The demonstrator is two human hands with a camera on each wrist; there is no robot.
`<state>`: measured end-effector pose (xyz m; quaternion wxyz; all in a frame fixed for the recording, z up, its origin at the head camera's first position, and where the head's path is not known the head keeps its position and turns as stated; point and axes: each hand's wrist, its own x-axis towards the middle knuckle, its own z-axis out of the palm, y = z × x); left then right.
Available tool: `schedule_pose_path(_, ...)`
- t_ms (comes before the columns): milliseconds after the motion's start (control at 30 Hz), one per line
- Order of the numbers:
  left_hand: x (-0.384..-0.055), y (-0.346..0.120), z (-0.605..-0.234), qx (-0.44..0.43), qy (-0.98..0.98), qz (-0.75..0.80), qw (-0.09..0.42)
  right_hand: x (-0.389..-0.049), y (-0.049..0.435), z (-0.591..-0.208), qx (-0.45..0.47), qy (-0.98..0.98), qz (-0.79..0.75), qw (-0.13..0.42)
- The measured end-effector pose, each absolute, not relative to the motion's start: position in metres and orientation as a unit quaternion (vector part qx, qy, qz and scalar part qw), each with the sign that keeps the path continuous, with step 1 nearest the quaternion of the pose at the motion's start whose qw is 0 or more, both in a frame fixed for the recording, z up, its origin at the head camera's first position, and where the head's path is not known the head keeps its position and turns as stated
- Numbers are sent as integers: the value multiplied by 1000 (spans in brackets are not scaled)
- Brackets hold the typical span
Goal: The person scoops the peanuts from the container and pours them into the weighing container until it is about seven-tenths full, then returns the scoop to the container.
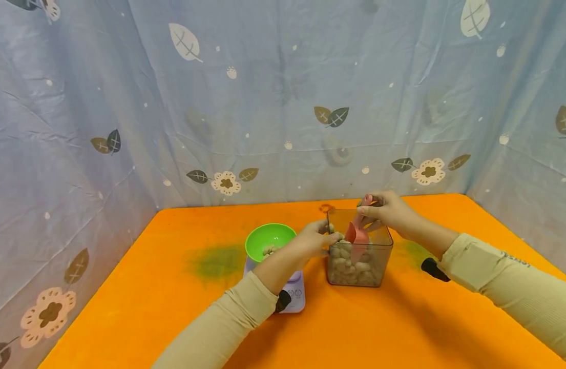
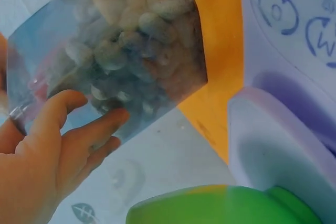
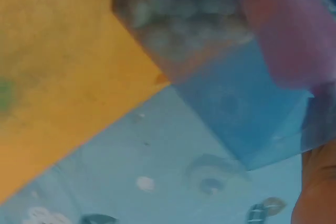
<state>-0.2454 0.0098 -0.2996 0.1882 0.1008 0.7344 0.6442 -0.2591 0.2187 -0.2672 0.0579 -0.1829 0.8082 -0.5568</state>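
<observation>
Right hand: closed around the handle of the pink scoop (image 1: pixel 358 233), with the grip made by thumb and bent fingers; the right hand (image 1: pixel 390 210) is held above the container's rear rim.
Left hand: fingers somewhat spread and lightly bent; the left hand (image 1: pixel 316 240) is set against the container's left side, with fingertips laid along the wall.
Scoop: held tilted inside the container, its lower end seen through the front wall among the peanuts; how deeply it is sunk cannot be told.
Container: clear, square-rimmed, upright; the container (image 1: pixel 385 245) is partly filled with peanuts (image 1: pixel 352 269) in their shells.
Green bowl: placed left of the container, on the scale; in the green bowl (image 1: pixel 260 239) a few peanuts can be seen.
Scale: pale purple, marked with round symbols; much of the scale (image 1: pixel 298 302) is covered by the left forearm.
Orange cloth: by the orange cloth (image 1: pixel 144 287) everything is supported; it is backed by a patterned curtain (image 1: pixel 283 92).
Hard to make out: in the right wrist view the scoop is blurred and the hand is cut off by the edge; in the left wrist view the bowl is cropped.
</observation>
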Motion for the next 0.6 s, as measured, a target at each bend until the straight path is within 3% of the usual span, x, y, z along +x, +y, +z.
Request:
schedule_pose_path(233, -241, 6, -306, 101, 723, 658, 185, -257, 230, -282, -156, 759, -628, 65)
schedule_pose_path(600, -239, 8, -307, 107, 725, 656, 183, -245, 225, -288, -166, 788, -592, 47)
